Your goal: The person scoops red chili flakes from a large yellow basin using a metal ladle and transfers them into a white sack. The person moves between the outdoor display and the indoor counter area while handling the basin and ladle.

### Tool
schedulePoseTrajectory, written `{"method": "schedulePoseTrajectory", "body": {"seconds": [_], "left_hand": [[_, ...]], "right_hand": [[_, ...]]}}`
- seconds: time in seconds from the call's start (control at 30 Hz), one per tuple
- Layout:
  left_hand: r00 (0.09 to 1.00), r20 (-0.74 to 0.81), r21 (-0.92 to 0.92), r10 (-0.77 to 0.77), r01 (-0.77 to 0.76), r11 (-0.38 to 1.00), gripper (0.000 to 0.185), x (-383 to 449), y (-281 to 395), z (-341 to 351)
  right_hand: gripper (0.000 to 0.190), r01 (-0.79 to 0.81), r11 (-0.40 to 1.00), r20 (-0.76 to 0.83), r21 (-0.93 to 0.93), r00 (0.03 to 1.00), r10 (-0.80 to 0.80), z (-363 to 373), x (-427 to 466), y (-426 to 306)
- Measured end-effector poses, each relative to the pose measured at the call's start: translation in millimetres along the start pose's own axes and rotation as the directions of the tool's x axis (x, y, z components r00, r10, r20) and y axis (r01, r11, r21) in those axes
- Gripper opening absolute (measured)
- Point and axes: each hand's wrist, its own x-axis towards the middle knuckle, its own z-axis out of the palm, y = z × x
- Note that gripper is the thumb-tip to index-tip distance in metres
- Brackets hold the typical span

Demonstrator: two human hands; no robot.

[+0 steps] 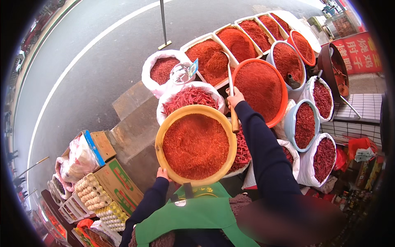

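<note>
My left hand point(163, 173) grips the lower left rim of a yellow basin point(160, 136), which is close to my green apron point(185, 213). Coarse ground red chili point(196, 145) fills much of that basin. My right hand point(236, 97) is closed around the wooden handle point(235, 122) of a long metal scoop point(230, 78). The scoop's head, heaped with chili powder point(218, 63), is over a white rectangular tub point(185, 48) of the same red powder. To the right of my right hand stands an orange basin point(282, 106) of finer chili powder.
White sacks of dried chilies point(191, 98) stand beyond and beside the basin. A clear plastic scoop point(181, 73) rests near a sack. More chili tubs point(237, 43) line the back. Egg trays point(92, 191) and a cardboard box point(118, 185) are at left, beside the road point(101, 61).
</note>
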Motion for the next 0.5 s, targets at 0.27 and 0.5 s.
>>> {"method": "schedulePoseTrajectory", "body": {"seconds": [0.27,0.5], "left_hand": [[1.0,0.006,-0.088,0.02,-0.019,0.996,0.02,3,-12,-1],[0.999,0.024,-0.089,0.025,-0.023,0.996,0.02,12,-15,-2]], "right_hand": [[0.045,0.283,0.926,-0.2,-0.251,0.92,-0.336,-25,-62,1],[0.016,0.016,1.0,0.003,0.021,1.0,-0.016,-59,-198,54]]}}
